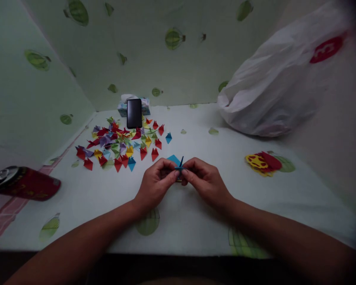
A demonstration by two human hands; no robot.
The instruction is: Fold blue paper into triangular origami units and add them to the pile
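Note:
Above the front middle of the table, a small blue folded-paper piece (180,168) is pinched between my two hands, one thin point sticking up. My left hand (156,180) closes on it from the left, thumb on top. From the other side my right hand (207,181) grips it with thumb and fingertips. Just behind the fingers lies flat blue paper (173,158), partly hidden by them. Farther left spreads a pile of small origami pieces (118,138) in red, yellow, green, purple and blue. A single blue origami piece (169,137) sits at its right edge.
A black phone (134,113) leans against a tissue box (146,106) at the back. On the left a red drink can (32,183) lies tilted. Yellow and red paper cutouts (262,163) rest on the right, before a large white plastic bag (264,87).

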